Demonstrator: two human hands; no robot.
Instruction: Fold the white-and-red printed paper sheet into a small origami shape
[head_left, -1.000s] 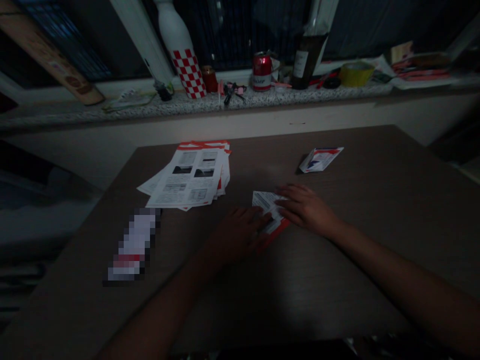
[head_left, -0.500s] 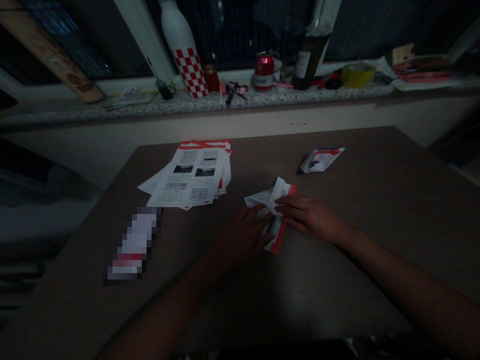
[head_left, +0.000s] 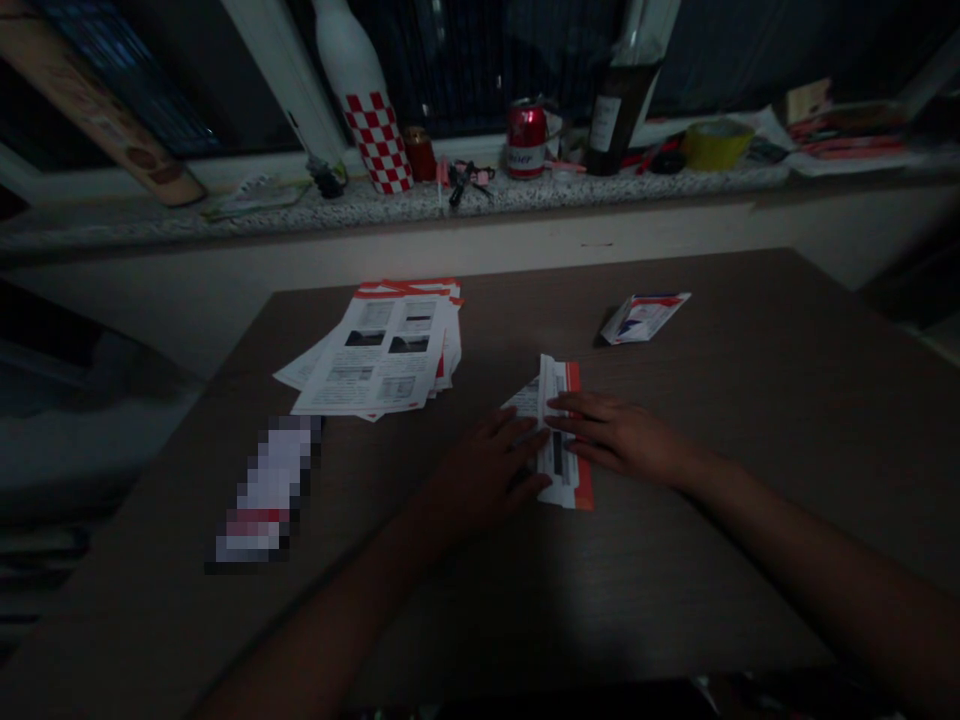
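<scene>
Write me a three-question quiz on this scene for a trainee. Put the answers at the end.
1. Multiple choice: what do the left hand and right hand rest on?
A. The dark bottle
B. The folded printed paper
C. The yellow roll

2. True or false: the red can stands on the windowsill, to the right of the checkered bottle in the picture.

3. Fill in the missing word: in the picture, the pile of printed sheets lies to the ____ of the folded printed paper.

Key: 1. B; 2. True; 3. left
</scene>
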